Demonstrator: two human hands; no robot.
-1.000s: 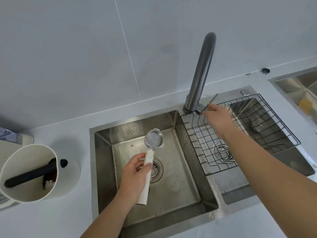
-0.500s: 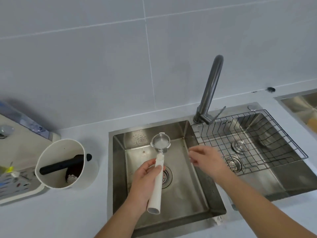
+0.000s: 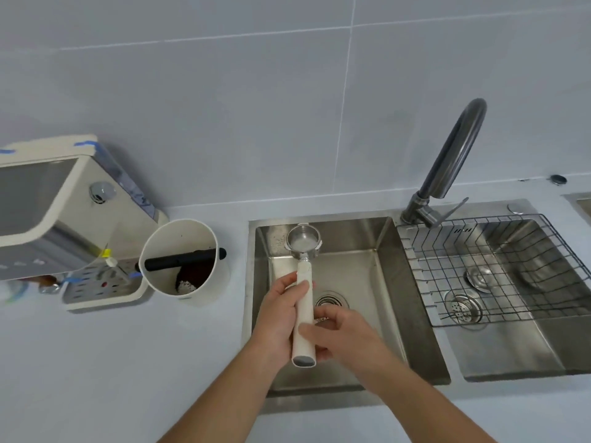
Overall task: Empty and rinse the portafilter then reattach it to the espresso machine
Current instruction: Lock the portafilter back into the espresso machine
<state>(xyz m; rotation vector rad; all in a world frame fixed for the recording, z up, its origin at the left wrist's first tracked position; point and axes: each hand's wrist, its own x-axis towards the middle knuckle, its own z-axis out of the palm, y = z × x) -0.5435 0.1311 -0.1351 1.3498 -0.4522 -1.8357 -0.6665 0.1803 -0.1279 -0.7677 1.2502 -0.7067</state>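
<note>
Both hands on the portafilter (image 3: 303, 282), held over the left sink basin (image 3: 377, 247). Left hand (image 3: 279, 318) is wrapped around the middle of the white handle, fingers closed on it. Right hand (image 3: 343, 334) is curled around the lower end of the handle from the right side, thumb across the front; can't tell how firmly it grips. Handle end points toward the camera, metal basket away, near the basin's back wall, open side facing up; inside looks pale, no dark grounds visible. Faucet (image 3: 447, 167) stands behind the divider between basins, no water visible. Wire rack (image 3: 499, 270) sits in the right basin. On the table to the left: white knock box (image 3: 185, 257) with a black bar and dark grounds inside, then the espresso machine (image 3: 64, 203) at far left, well apart from the portafilter.
</note>
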